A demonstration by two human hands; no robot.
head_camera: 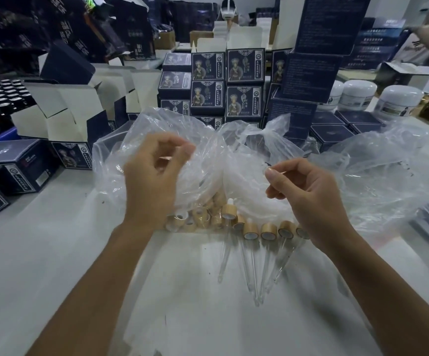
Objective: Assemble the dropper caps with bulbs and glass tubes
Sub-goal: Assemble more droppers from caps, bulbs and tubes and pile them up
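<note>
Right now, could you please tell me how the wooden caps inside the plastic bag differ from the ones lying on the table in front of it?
The caps in the bag sit heaped together under clear plastic, and no glass tube shows on them. The caps on the table lie side by side in a rough row, uncovered. Most of these carry a glass tube pointing toward the person. Both groups share the same light wooden collar.

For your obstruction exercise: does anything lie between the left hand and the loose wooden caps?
Yes. The caps lie inside the clear bag, whose film is draped over them. The left hand hovers outside, above that film, so the plastic separates them. The finished droppers lie uncovered.
</note>
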